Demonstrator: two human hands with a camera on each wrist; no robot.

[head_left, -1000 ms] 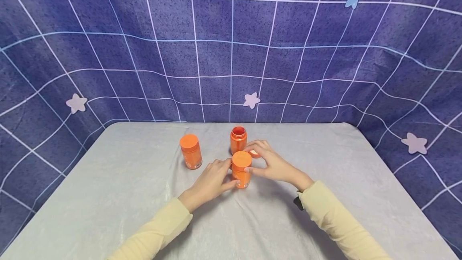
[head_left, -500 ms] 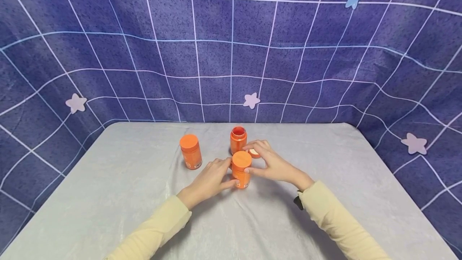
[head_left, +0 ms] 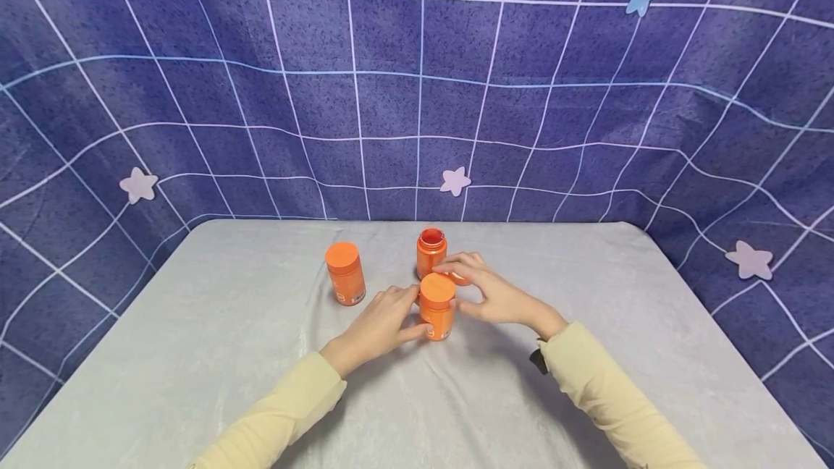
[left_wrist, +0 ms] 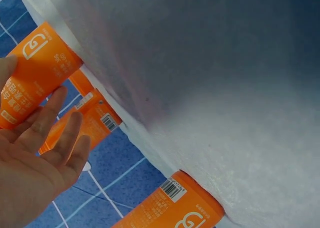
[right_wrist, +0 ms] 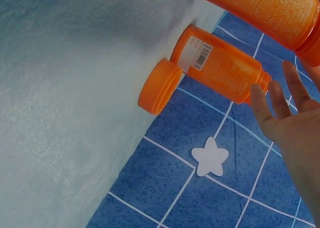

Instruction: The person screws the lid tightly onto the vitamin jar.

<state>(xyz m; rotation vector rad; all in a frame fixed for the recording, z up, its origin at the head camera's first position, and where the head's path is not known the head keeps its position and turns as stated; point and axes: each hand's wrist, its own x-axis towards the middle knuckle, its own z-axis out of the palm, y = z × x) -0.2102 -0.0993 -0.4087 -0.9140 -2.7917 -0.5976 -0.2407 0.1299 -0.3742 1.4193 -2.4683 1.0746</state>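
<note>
An orange jar [head_left: 436, 320] with its orange lid [head_left: 437, 289] on stands upright on the table, near the middle. My left hand [head_left: 384, 320] grips the jar's body from the left, thumb in front and fingers behind. From the right, my right hand [head_left: 491, 295] curves round the lid, its forefinger behind and thumb at the right edge; contact is hard to make out. The other right fingers stretch out in the right wrist view. Just behind stands an uncapped orange jar [head_left: 431, 255], and its loose lid [right_wrist: 160, 87] lies beside it, partly hidden by the right hand in the head view.
A third orange jar [head_left: 345, 277], capped, stands to the left of the left hand. Grey cloth [head_left: 228, 353] covers the table, which ends at a blue gridded curtain [head_left: 391, 107] behind and at the sides.
The right thumb has shifted from the front of the lid to its right edge, and the right forefinger has slid slightly left behind it. The left hand and the jars stay put.
</note>
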